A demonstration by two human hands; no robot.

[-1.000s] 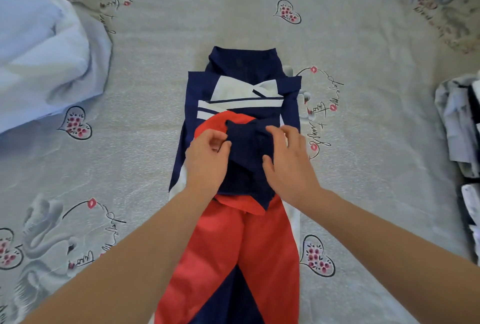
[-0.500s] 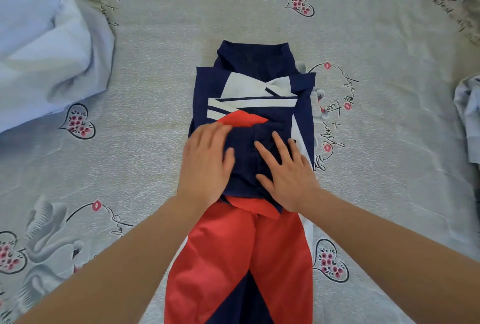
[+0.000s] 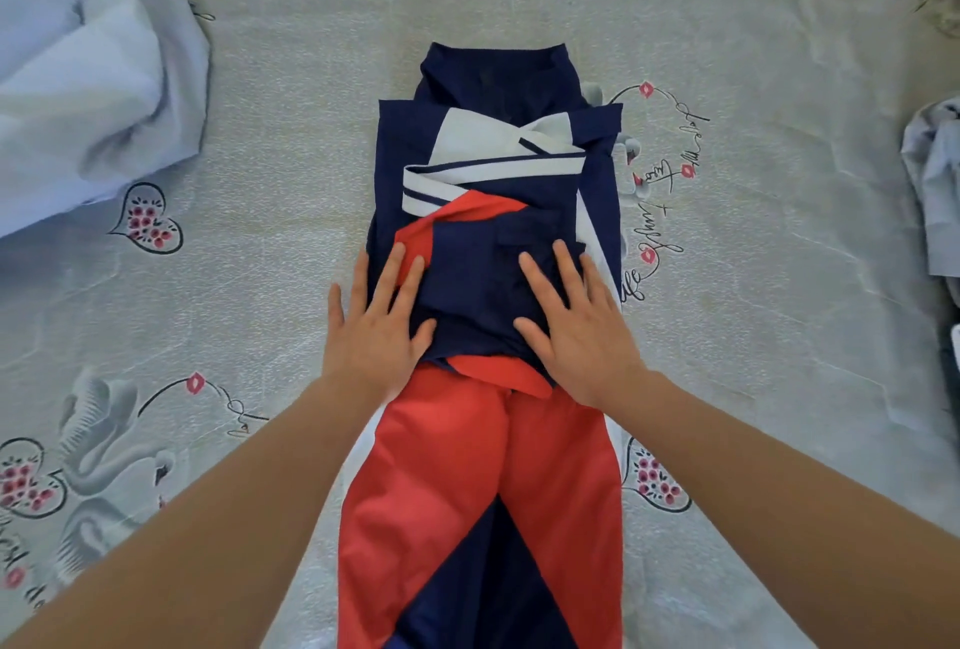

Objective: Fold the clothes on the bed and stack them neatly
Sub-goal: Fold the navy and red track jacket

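A navy, red and white jacket (image 3: 493, 191) lies lengthwise on the bed, folded into a narrow strip with its collar at the far end. Its sleeves are folded in over the middle. My left hand (image 3: 376, 326) lies flat with straight fingers on the jacket's left edge. On the right side of the folded navy sleeve my right hand (image 3: 576, 321) presses down flat, fingers spread. The red and navy lower part of the jacket runs toward me between my forearms.
A pale blue garment (image 3: 88, 76) lies crumpled at the far left. Another light garment (image 3: 935, 180) shows at the right edge. The bed sheet (image 3: 311, 50) is grey with swans and hearts printed on it.
Both hands went from pinching the folded navy sleeve to lying flat on it, then slid apart toward the jacket's sides.
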